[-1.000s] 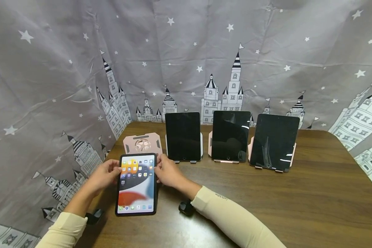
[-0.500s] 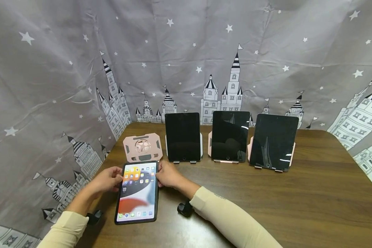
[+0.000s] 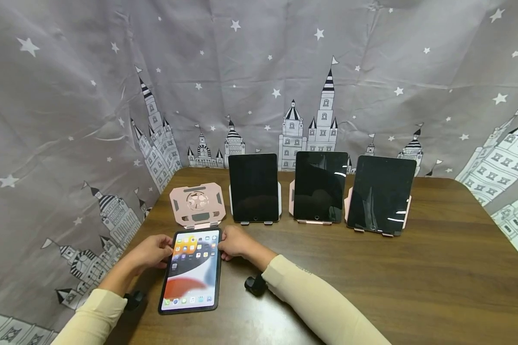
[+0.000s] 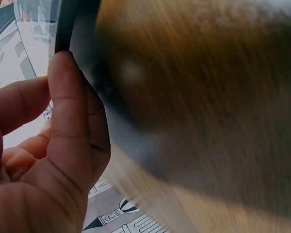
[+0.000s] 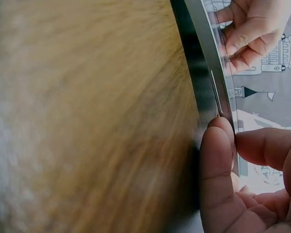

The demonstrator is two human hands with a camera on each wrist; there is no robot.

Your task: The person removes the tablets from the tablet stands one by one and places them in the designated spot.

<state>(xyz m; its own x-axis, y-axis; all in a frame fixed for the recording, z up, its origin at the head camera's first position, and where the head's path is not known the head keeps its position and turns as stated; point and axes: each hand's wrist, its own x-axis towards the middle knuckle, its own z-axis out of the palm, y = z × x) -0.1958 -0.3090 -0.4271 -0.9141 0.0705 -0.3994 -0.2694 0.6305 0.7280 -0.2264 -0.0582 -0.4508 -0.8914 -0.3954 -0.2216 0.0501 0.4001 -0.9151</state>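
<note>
A tablet [image 3: 193, 270] with a lit screen of app icons is held at the table's left, its upper end just in front of a pink tablet stand [image 3: 197, 203]. My left hand [image 3: 152, 251] pinches its left edge near the top. On the opposite edge, my right hand [image 3: 236, 242] grips it between thumb and fingers. The right wrist view shows the fingertips on the tablet's thin side [image 5: 220, 92], above the wood. Seen from the left wrist, thumb and fingers meet at the dark edge [image 4: 65, 29]. The stand bears no tablet, and its lower lip shows.
Right of the pink stand, three dark-screened tablets stand on stands: one left [image 3: 253, 188], one in the middle [image 3: 321, 187], one right [image 3: 381, 194]. The brown wooden table [image 3: 328, 278] reaches to a grey curtain [image 3: 250, 57] printed with castles and stars.
Both hands have brought the lit tablet down and toward me, away from the pink stand. The stand's lower part, covered before, now shows. The other tablets stay in place.
</note>
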